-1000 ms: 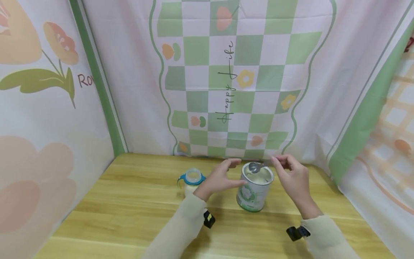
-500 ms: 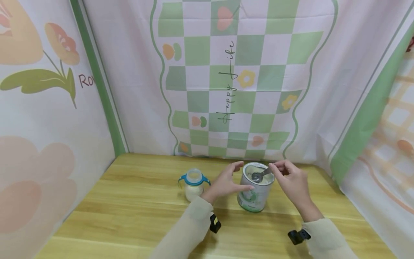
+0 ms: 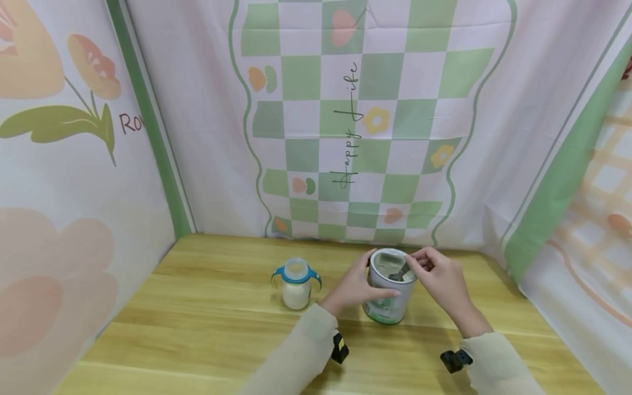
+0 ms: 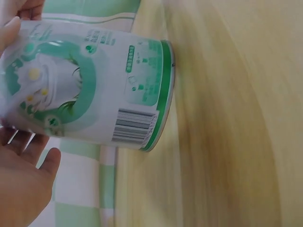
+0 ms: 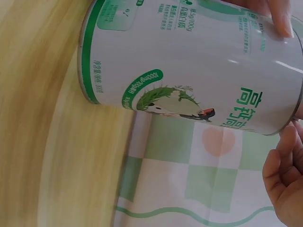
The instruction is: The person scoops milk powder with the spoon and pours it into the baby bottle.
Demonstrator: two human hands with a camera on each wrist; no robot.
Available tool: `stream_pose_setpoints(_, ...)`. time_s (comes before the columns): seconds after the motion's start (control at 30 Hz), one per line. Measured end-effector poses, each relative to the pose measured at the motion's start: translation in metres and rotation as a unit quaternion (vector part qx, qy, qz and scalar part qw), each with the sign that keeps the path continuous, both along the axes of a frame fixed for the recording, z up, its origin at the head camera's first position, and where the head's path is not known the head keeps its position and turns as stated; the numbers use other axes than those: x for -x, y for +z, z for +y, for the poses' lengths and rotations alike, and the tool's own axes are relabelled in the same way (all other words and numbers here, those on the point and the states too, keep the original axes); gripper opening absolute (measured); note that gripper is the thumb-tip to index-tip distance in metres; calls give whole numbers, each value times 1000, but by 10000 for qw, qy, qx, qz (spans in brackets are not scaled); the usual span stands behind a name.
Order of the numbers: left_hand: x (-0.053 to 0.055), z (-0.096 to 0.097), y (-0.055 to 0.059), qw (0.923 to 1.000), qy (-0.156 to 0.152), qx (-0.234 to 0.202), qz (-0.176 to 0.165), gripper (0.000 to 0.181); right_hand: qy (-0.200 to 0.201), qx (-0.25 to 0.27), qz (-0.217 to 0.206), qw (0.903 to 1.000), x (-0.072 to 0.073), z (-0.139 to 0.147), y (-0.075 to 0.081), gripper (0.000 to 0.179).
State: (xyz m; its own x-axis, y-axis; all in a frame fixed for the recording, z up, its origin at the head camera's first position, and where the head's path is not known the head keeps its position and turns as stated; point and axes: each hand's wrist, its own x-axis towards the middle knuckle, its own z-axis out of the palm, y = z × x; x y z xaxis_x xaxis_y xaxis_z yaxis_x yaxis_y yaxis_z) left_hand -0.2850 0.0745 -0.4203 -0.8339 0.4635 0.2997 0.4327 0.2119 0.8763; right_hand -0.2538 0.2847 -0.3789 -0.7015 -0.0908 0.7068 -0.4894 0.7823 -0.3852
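Observation:
A white and green milk powder tin (image 3: 387, 312) stands upright and open on the table. My left hand (image 3: 353, 286) holds its left side, with the thumb across the front and the fingers toward the back. In the right wrist view the tip of the left thumb (image 5: 282, 21) lies on the tin wall. My right hand (image 3: 439, 277) pinches the handle of a grey spoon (image 3: 405, 270) over the tin's right rim. The spoon's bowl dips inside, partly sunk in pale powder and hard to see. Both wrist views show the label side of the tin, not its inside.
A baby bottle (image 3: 296, 296) with blue handles and pale contents stands left of the tin, beside my left forearm. The wooden table (image 3: 197, 307) ends at a printed curtain (image 3: 306, 208) close behind the tin, with more curtains on both sides.
My left hand has moved right and come onto the tin. My right hand has lowered the spoon from above the rim down into the powder. The bottle has come into full view.

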Motion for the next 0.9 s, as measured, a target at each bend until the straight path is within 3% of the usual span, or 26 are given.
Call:
stream_pose_setpoints(0.13,-2,4,-2,9998,61,-77,-179,101,43,-203,-112,9997,-1,-3,4,8)
stream_pose_setpoints(0.47,-5,5,-2,9995,-115,-304,-26,92,-51,-617,-35,9981,-1,-7,4,13)
stream_pose_setpoints(0.57,-4,5,-2,9993,-151,-325,-71,90,-131,-560,-88,9983,-1,-7,3,13)
stream_pose_setpoints(0.9,-6,4,0,9989,-279,-376,14,88,-221,-46,-834,9963,-3,-4,2,10)
